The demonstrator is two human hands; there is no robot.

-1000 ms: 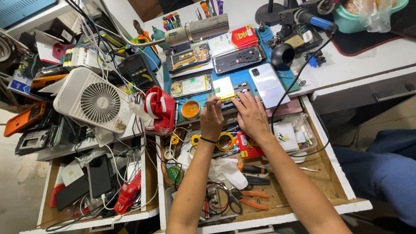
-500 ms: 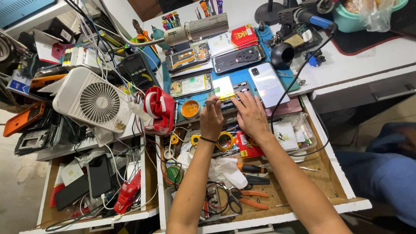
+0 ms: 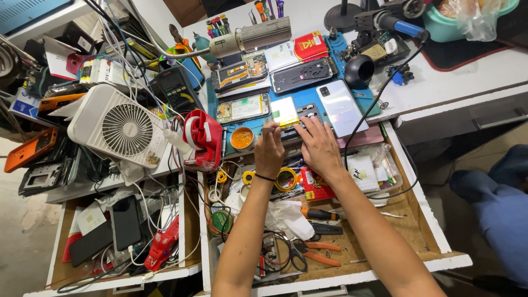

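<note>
A: Nearest the camera, what lies in the open drawer (image 3: 423, 242)?

B: Orange-handled pliers (image 3: 322, 256), a screwdriver (image 3: 319, 213), crumpled white tissue (image 3: 289, 217) and rolls of tape (image 3: 286, 179). The person's forearms pass over all of it.

A: And the hands?

B: The left hand (image 3: 269, 151) is closed in a pinch around a thin metal tool (image 3: 275, 130), probably tweezers, its tip held level towards the right. The right hand (image 3: 318, 144) lies flat with fingers spread, pressing down on a small dark phone part (image 3: 300, 124) at the near edge of the blue work mat (image 3: 313, 99). It grips nothing; it steadies the part.

A: How far does the job look?

B: Mid-way, as a judgement. The part is laid out and held, and the tool meets it, but whether anything is loosened or fitted cannot be told; the fingers hide the spot.

A: Beyond that?

B: A yellow-white battery (image 3: 284, 111) just beside the part, a pale phone back cover (image 3: 342, 107) to the right, and opened phones (image 3: 242, 108) farther up the mat. To the left stand a red tool (image 3: 204, 137) and a white fan (image 3: 118, 126).
</note>
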